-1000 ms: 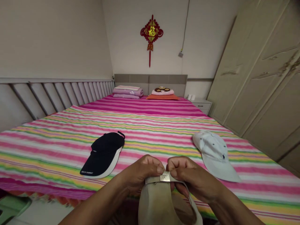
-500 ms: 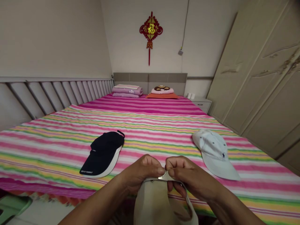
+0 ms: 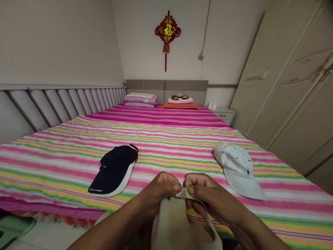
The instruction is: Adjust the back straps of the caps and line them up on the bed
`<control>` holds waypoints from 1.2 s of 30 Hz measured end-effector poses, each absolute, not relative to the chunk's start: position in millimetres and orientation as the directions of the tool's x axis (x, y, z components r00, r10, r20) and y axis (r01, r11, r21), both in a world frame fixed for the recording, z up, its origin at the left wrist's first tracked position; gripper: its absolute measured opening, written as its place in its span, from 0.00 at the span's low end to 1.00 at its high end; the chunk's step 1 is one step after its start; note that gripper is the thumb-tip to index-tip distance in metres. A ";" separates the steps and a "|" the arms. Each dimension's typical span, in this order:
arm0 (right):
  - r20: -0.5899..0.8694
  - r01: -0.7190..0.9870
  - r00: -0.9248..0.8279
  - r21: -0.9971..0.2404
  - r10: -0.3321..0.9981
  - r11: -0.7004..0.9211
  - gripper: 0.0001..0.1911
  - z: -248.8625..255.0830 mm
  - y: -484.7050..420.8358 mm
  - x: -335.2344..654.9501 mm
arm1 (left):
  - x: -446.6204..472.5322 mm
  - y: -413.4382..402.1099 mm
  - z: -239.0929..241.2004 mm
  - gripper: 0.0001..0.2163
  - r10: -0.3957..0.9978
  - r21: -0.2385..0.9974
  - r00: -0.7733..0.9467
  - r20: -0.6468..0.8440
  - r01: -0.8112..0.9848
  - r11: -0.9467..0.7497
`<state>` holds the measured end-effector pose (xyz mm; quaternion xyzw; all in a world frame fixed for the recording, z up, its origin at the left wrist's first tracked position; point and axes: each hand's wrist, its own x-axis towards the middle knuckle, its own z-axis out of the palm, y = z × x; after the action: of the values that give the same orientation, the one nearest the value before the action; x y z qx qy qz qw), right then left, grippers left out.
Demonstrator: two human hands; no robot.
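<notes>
Honestly, what worries me is the small metal buckle [image 3: 181, 193] slipping out of the pinch; both sets of fingertips meet on a very small piece, and a tug from either side could, I judge, pull the strap [image 3: 200, 205] free or drop the beige cap [image 3: 174, 222] toward the floor, since it hangs off the near edge of the bed [image 3: 169, 139] with nothing under it. My left hand [image 3: 158, 192] is curled nearly closed, thumb and forefinger nipping the buckle's left end; my right hand [image 3: 205, 194] is curled likewise, pinching its right end, lower fingers under the strap. The cap sits directly below and between both hands, just short of the bed; on the bed, a navy cap [image 3: 114, 170] lies to the left and a white cap [image 3: 238, 170] to the right, both well apart from my hands.
</notes>
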<state>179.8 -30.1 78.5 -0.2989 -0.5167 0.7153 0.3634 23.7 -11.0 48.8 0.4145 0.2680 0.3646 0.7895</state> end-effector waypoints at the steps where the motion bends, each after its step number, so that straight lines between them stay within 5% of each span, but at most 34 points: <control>1: -0.052 -0.218 -0.567 -0.953 0.822 -0.211 0.06 78.5 -30.0 179.9 | 23.9 -11.4 49.3 0.13 0.797 0.852 0.590 -0.128 -0.346 0.393; 13: -0.034 -0.346 -0.668 -0.870 0.744 -0.350 0.08 71.1 -27.1 182.8 | 23.7 -13.3 49.5 0.11 0.787 0.869 0.596 -0.159 -0.294 0.398; 19: -0.028 -0.247 -0.702 -0.928 0.712 -0.280 0.23 52.8 -10.2 200.9 | 13.7 -1.4 50.4 0.11 0.839 0.796 0.540 -0.066 -0.479 0.371; 30: -0.067 -0.618 -0.473 -0.686 0.878 -0.385 0.13 38.6 -13.3 203.7 | -1.4 17.4 51.4 0.09 0.800 0.715 0.593 -0.095 -0.519 0.469; 36: -0.087 -0.705 -0.312 -0.647 0.946 -0.292 0.09 53.3 -11.0 204.9 | -17.2 27.9 38.2 0.17 0.777 0.722 0.619 0.110 -0.587 0.366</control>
<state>204.9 -11.0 53.3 -0.2357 -0.2560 0.7685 0.5370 -17.2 27.9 38.2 0.3776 0.1257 0.4177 0.8168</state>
